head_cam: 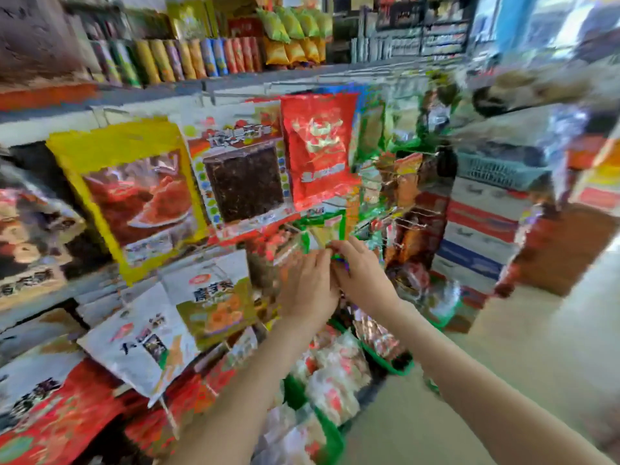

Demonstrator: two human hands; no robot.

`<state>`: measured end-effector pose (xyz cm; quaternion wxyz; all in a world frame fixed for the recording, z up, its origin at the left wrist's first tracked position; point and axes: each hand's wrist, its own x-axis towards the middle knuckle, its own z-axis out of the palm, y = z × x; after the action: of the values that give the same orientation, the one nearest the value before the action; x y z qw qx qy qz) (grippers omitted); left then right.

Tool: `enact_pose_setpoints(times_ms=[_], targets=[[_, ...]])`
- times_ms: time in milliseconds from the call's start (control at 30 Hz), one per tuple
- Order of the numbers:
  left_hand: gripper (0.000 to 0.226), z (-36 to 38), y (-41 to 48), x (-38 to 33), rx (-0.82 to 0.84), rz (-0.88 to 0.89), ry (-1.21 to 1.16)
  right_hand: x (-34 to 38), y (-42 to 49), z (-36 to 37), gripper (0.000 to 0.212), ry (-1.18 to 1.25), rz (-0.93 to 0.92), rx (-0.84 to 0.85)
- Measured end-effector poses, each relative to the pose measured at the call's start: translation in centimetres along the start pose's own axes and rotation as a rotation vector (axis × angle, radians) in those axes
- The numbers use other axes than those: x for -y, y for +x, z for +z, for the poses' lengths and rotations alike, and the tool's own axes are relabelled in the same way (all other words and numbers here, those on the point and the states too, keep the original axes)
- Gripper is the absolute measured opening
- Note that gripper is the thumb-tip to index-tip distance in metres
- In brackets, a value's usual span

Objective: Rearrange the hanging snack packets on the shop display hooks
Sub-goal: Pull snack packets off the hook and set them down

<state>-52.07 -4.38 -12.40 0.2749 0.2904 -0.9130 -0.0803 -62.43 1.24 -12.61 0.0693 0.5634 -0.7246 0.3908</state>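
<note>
A small green snack packet (324,229) hangs low on the display, under a red foil packet (318,149). My left hand (307,286) and my right hand (362,273) meet at its bottom edge, fingers pinched on it. To the left hang a yellow packet (131,193) and a white packet with a dark square (241,172). Bare wire hooks (409,223) stick out to the right of the green packet. The view is blurred.
White and gold packets (188,317) hang lower left. Green baskets (385,360) of wrapped snacks stand below my arms. A shelf (268,78) of tubes and chip bags runs above. Stacked boxes (483,229) and floor (536,347) lie to the right.
</note>
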Motion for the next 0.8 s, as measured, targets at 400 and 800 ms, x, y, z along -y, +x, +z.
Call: enact_pose_setpoints(times_ms=[400, 800], targets=[[0.024, 26.7, 5.6, -16.4, 0.604, -0.064, -0.226, -32.9, -14.3, -10.6, 0.03, -0.054, 0.734, 0.229], [0.024, 52.8, 18.3, -18.2, 0.968, -0.247, -0.187, -59.9, -12.6, -7.1, 0.03, -0.068, 1.066, 0.423]])
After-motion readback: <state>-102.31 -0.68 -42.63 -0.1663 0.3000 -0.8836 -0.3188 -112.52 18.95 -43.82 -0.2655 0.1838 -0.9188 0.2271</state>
